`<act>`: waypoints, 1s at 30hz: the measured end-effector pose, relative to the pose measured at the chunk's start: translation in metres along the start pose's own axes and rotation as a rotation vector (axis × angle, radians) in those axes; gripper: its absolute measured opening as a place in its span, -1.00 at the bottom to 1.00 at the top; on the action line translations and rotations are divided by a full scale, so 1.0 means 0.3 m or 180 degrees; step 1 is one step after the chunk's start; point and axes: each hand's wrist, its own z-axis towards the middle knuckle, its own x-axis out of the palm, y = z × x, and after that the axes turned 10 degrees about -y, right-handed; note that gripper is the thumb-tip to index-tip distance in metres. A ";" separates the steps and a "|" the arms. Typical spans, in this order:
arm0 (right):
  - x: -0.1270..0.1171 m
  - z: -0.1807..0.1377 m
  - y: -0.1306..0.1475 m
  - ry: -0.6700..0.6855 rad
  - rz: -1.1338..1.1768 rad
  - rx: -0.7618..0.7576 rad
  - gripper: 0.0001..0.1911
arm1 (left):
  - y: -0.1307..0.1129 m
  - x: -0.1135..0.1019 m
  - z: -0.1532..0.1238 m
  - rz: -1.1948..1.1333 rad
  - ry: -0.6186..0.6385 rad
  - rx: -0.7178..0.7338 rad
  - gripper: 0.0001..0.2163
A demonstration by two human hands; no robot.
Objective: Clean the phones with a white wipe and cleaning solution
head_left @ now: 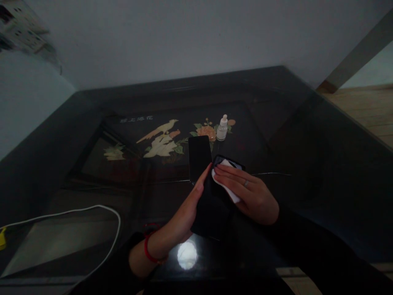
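My left hand (184, 211) lies with straight fingers along the left edge of a black phone case (215, 209) on the dark glass table (307, 164), steadying it. My right hand (248, 192), a ring on one finger, presses a white wipe (226, 188) flat onto the case with fingers together. A black phone (199, 157) lies face up just beyond the case. A small white dropper bottle (222, 128) stands upright behind the phone.
A white cable (92, 211) loops across the table at the left, ending near a yellow object (2, 238) at the edge. Inlaid bird and flower artwork (162, 141) shows under the glass. A wall socket (24, 30) hangs upper left. Wooden floor (368, 110) at right.
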 end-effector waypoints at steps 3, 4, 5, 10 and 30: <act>-0.006 -0.002 0.004 0.0104 0.0239 -0.0151 -0.60 | -0.009 0.001 0.002 -0.0147 -0.0033 -0.0054 -0.50; -0.011 -0.004 0.003 0.0128 0.0329 -0.0189 -0.61 | -0.014 0.001 0.003 -0.0189 -0.0061 -0.0062 -0.48; -0.016 -0.007 0.001 0.0126 0.0390 -0.0196 -0.61 | -0.018 0.001 0.005 -0.0213 -0.0092 -0.0061 -0.47; -0.026 -0.009 -0.013 -0.0369 -0.0026 0.0382 -0.56 | -0.018 0.002 0.009 0.0025 -0.0117 0.0164 -0.48; -0.058 0.005 -0.053 -0.0298 -0.0270 -0.0132 -0.60 | -0.004 0.004 0.003 0.0045 -0.0116 0.0259 -0.49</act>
